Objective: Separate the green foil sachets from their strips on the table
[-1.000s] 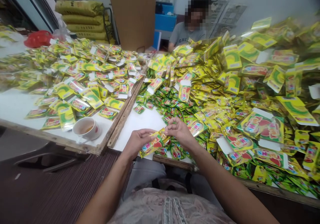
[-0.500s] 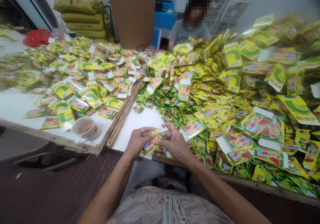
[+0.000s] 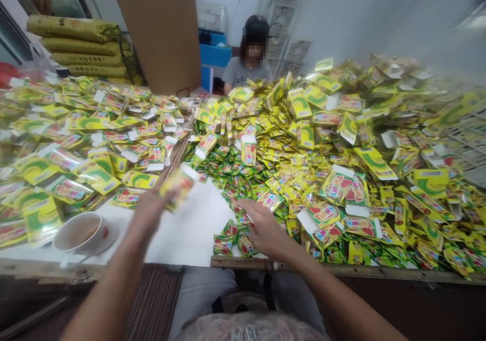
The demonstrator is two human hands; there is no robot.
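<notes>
My left hand [image 3: 146, 212] grips a small printed yellow-and-green box [image 3: 179, 186], smeared by motion, above the white tabletop near the wooden seam. My right hand [image 3: 260, 224] is low at the front edge of the right-hand pile. Its fingers curl over small green sachets [image 3: 244, 215], and the fingertips are partly hidden among them. A few more green sachets [image 3: 224, 243] lie just left of it by the wooden edge. Beyond that hand, a flat printed box [image 3: 269, 199] rests on the sachets.
A white cup [image 3: 81, 234] of brownish liquid stands at the left front. Many filled-looking printed boxes [image 3: 94, 176] cover the left table. Yellow sachets and boxes [image 3: 304, 133] heap high on the right. Across the table sits another person [image 3: 248, 70]; stacked yellow sacks [image 3: 81, 44] stand behind.
My hands have parted. The left one has carried the box leftward and away from me; the right one has let go of it and come down onto the green sachets. The view has swung right.
</notes>
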